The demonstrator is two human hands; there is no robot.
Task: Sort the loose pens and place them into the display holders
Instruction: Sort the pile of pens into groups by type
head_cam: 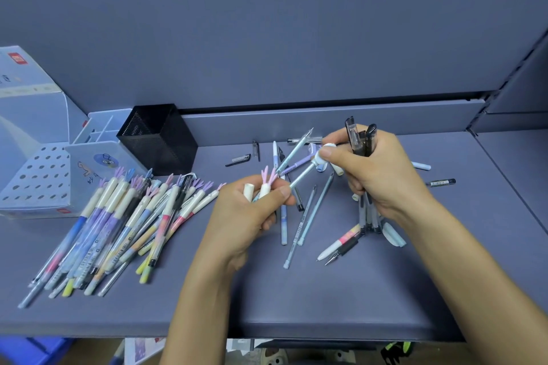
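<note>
Sorting loose pens by hand on a grey tabletop (326,290).

At the left edge, a perforated display holder (38,178), then a divided holder (100,139) and a black mesh cup (157,139) toward the back, with a pile of eared pens (118,222) fanned in front. Left of centre, left hand (246,216) curled, pinching an eared pen (267,184) and a white cap (248,191). Scattered pens (299,225) lying under and between both hands. Further right, right hand (376,175) wrapped round an upright bundle of black-capped pens (360,139), thumb and forefinger pinching a round-capped pen (305,172) slanting down toward the left thumb.
</note>
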